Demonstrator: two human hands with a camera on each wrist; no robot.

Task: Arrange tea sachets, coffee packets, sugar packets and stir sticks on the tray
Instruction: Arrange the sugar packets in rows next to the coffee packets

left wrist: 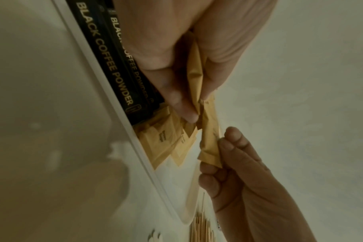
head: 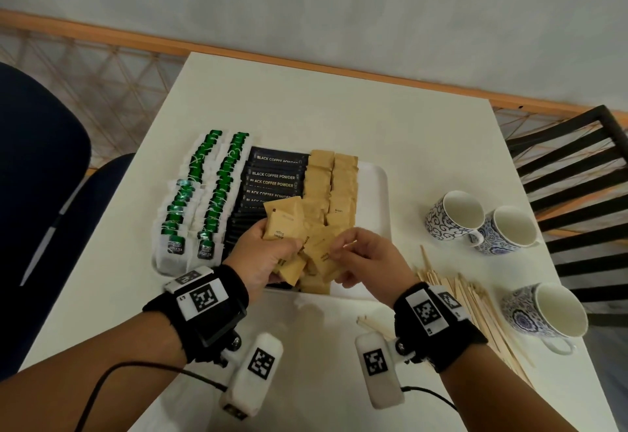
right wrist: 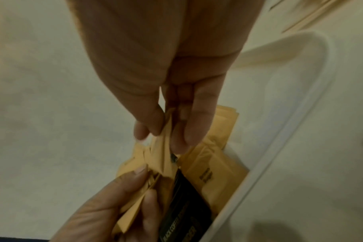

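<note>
Two hands meet just above the near edge of the flat white plastic tray (head: 375, 173) on the white desk (head: 306, 98). The left hand (head: 261, 255) has its grip curled round a bunch of small brown paper sugar packets (head: 283, 224). The right hand (head: 368, 258) pinches one brown sugar packet (left wrist: 210, 144) from that bunch. Farther back on the tray lie rows of sugar packets, black coffee packets (head: 272, 176) and green tea sachets (head: 204, 190). Thin wooden stir sticks (head: 475, 302) lie on the desk to the right.

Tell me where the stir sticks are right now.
In the head view the stir sticks lie loose on the table, off the tray to its right, beside the right hand and just left of the nearest cup.
</note>
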